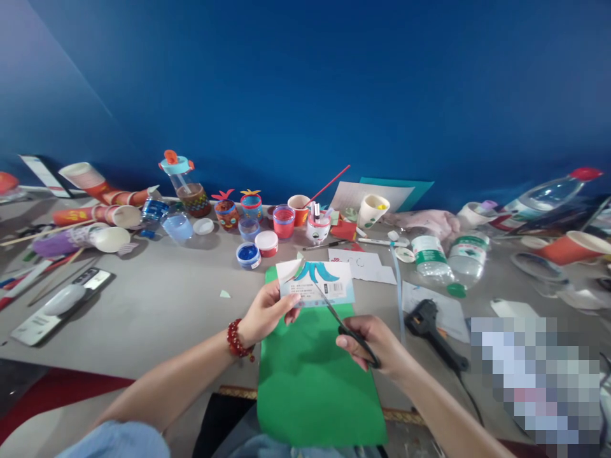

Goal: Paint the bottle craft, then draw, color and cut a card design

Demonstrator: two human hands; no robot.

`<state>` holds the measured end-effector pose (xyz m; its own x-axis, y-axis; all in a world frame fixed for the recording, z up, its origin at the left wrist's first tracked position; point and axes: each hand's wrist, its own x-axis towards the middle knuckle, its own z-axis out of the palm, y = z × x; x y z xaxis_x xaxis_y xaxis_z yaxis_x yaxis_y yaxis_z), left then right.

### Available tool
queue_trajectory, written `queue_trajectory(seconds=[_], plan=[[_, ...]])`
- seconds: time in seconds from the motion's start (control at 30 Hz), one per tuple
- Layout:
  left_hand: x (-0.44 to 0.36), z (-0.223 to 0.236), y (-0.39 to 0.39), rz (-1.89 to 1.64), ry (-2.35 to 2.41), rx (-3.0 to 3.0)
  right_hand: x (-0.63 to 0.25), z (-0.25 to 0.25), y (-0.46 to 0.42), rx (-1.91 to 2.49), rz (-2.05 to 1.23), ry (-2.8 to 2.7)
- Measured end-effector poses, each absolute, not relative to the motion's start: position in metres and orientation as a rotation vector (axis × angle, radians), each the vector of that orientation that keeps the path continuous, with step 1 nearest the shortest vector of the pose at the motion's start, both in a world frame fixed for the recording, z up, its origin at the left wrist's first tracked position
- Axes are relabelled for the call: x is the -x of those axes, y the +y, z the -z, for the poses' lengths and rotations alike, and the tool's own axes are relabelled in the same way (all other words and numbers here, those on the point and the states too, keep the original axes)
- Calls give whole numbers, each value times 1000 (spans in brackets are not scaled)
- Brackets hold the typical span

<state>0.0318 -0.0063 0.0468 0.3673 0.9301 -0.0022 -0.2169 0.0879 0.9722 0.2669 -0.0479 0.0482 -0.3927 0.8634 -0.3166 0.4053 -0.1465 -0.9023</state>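
My left hand point(270, 310) pinches the lower left corner of a printed white card point(291, 286) between thumb and fingers. A blue shape like several drooping leaves point(315, 272) is painted near the card's top edge. In my right hand point(377, 343) is a pair of black-handled scissors point(342, 316), its blades pointing up and left against the card's middle. Whether the blades cut into the card cannot be made out. Under both hands a green sheet point(315, 375) hangs over the table's front edge toward my lap.
Paint jars, among them an open blue one point(249, 254), and decorated cups point(226, 215) line the back. A black glue gun point(434, 331) lies to the right, its cord trailing forward. Cut plastic bottles point(468, 257) stand behind it. A phone point(62, 305) lies at left.
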Motion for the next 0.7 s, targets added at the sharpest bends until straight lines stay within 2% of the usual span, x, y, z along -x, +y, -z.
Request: queue_trajectory(seconds=[0.27,0.5,0.7], plan=[[-32,-43,-6,-999,796,-1162,-270,-38,-48,1429,-1471,-1785],[-34,-51,-9,-894,802,-1303,-263,-44,-47,1416,-1599,-1693],[-34,-58,-11,-888,821,-1331,-262,-42,-45,1381,-1578,-1702]])
